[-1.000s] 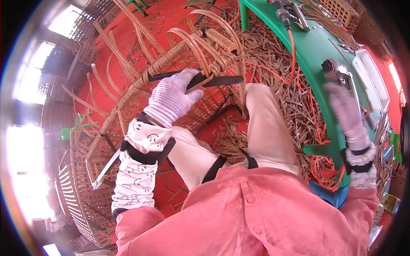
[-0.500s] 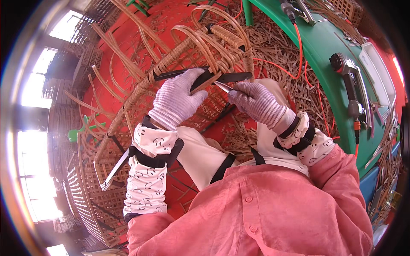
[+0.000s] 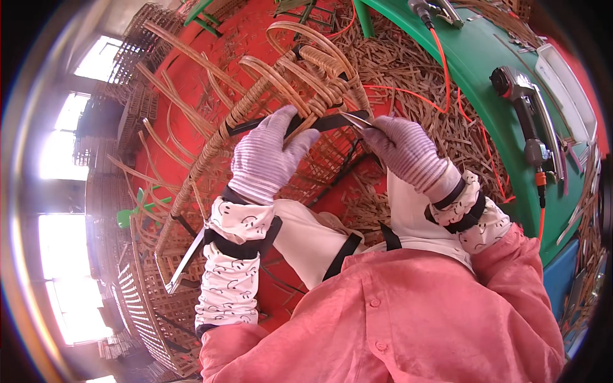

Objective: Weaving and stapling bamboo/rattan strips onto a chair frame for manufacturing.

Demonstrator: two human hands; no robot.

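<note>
Both my hands wear lilac-and-white striped gloves. My left hand (image 3: 271,152) is closed on pale rattan strips (image 3: 301,127) at a dark bar of the woven rattan frame (image 3: 255,96), thumb on the near side. In my right hand (image 3: 408,148) is a knife-like tool with a pointed metal blade (image 3: 355,120); its handle is hidden in my fist. The blade's tip lies at the dark bar (image 3: 329,122), right of the strips. Looped rattan strips (image 3: 274,76) rise above my left hand, bunched together where they meet the bar.
Loose rattan ends (image 3: 191,54) stick out at the left. A green table (image 3: 495,83) on the right bears a black power tool (image 3: 523,115) and a white tray (image 3: 565,89). An orange cable (image 3: 440,54) hangs from it. Cane scraps (image 3: 408,64) litter the red floor (image 3: 255,32).
My right hand has drawn the blade away from the strips, to the right and slightly up. My left hand keeps its hold. The whole view has shifted a little.
</note>
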